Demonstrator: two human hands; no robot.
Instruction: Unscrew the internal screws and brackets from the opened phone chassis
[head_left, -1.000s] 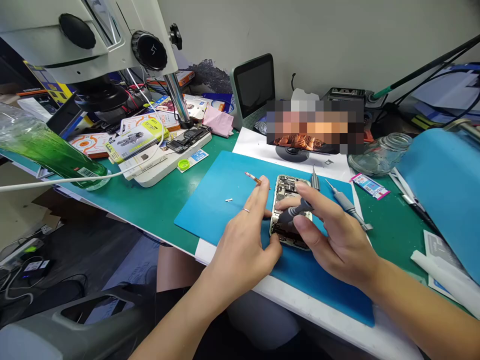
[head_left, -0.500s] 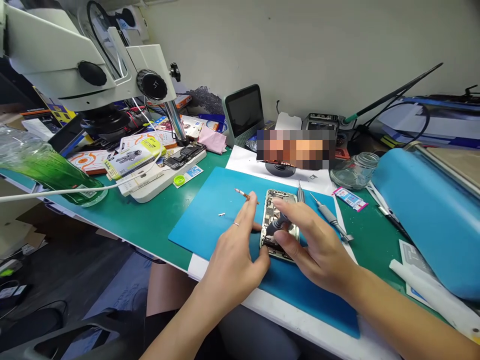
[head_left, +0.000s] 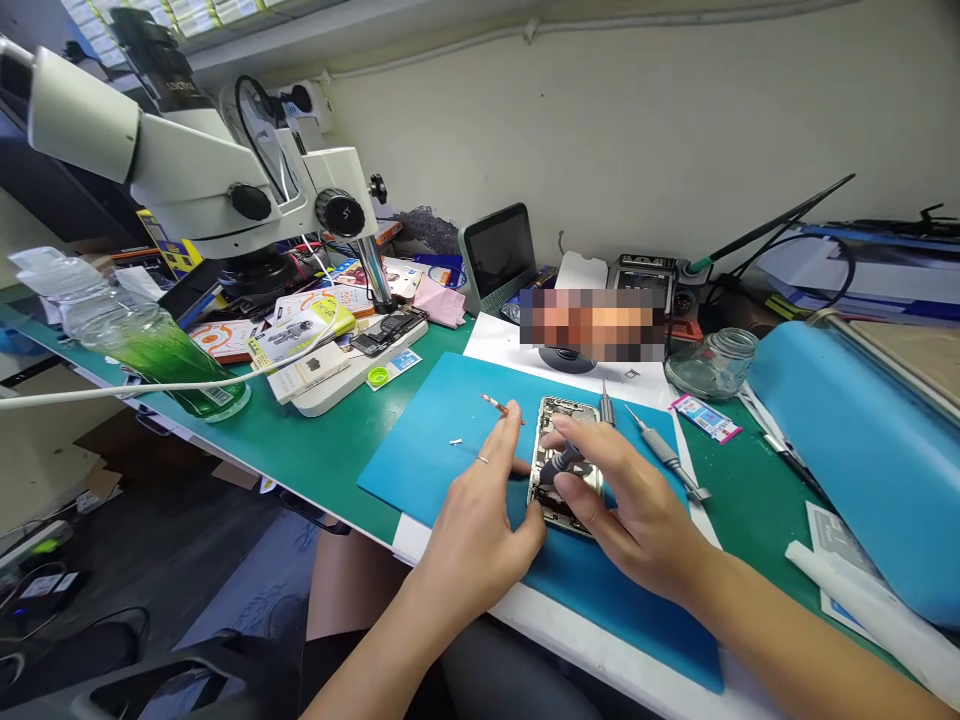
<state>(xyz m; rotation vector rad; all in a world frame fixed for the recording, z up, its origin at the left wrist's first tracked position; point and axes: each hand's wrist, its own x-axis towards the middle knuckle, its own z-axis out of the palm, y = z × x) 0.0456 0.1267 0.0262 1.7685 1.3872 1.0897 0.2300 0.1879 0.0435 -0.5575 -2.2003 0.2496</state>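
Phone point(head_left: 568, 412), its insides bare, lies on a blue mat point(head_left: 420, 430) on the green table point(head_left: 330, 450), as the head view shows. I see the right hand point(head_left: 645, 490) pinching a grey-handled tool point(head_left: 559, 466) over it. Gripping nothing, the left hand point(head_left: 484, 515) spreads its fingers, thumb against the near left corner. Beyond the right hand lies a slim grey screwdriver point(head_left: 664, 450); left of the phone, a small white piece point(head_left: 455, 441).
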